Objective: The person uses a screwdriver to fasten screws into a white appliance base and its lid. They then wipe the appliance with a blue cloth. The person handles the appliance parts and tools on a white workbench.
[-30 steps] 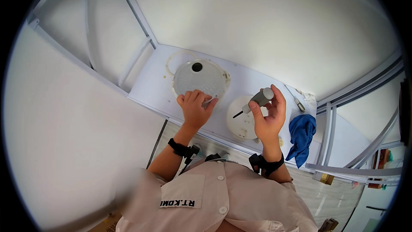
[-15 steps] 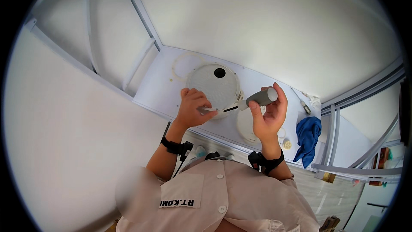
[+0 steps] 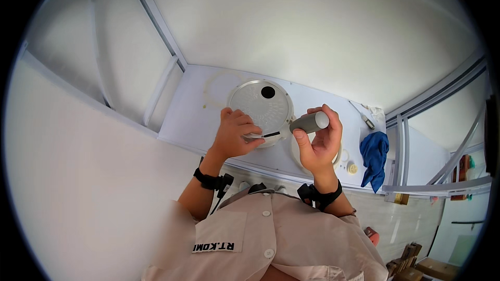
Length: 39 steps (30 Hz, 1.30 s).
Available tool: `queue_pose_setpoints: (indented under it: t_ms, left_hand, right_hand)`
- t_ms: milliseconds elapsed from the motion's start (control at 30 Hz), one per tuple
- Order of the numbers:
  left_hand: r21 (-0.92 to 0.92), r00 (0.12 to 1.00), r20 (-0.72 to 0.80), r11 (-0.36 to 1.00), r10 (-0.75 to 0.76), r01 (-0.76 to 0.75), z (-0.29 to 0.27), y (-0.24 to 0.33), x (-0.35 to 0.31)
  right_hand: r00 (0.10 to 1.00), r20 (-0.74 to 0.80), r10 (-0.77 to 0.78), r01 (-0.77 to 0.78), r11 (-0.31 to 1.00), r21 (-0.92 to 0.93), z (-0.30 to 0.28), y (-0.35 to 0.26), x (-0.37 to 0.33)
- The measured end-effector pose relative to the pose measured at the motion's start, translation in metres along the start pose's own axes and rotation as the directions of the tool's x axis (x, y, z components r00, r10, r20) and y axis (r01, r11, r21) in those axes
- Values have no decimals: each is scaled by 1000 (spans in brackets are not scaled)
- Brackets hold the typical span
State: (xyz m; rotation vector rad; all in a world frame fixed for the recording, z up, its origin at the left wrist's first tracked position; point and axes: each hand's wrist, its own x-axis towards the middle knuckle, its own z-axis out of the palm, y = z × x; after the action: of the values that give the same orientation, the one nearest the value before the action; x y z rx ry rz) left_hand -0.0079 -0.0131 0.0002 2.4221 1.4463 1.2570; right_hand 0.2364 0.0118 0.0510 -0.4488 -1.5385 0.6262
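At the drum's (image 3: 255, 105) 7 o'clock, left hand (image 3: 232, 134) pinches a small pale piece (image 3: 252, 136), kind unclear; right hand (image 3: 324, 148) grips a screwdriver (image 3: 308, 123) at 4 o'clock, tip near that piece, contact unclear; blue cloth (image 3: 374, 158) at right hand's 4 o'clock

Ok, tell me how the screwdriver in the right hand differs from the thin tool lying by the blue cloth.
The screwdriver is in the right hand; the thin tool lies on the table. The screwdriver's handle is thick, the thin tool's slimmer. The screwdriver points toward the left hand, the thin tool toward the table's far edge. Both have a handle and a narrow shaft.
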Motion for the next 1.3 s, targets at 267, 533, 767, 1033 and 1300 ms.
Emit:
queue_pose_setpoints:
  t_ms: [267,533,767,1033,1300]
  left_hand:
    - [-19,994,-13,994,109,-109,6,-1,0]
    - [-102,996,-24,991,86,-88,9,-6,-1]
    - [-138,995,-35,986,93,-97,9,-12,-4]
    - [-142,997,-20,986,80,-82,11,-13,-5]
    - [-137,997,-20,987,79,-81,11,-13,-5]
  right_hand:
    - [999,-10,-34,32,991,-127,9,-8,-1]
    - [999,-28,-29,24,984,-177,22,-12,-1]
    - [995,9,-99,98,957,-272,27,-16,2]
    - [994,-15,-104,95,952,-290,32,-17,3]
    - [995,-3,-96,89,940,-329,34,-20,6]
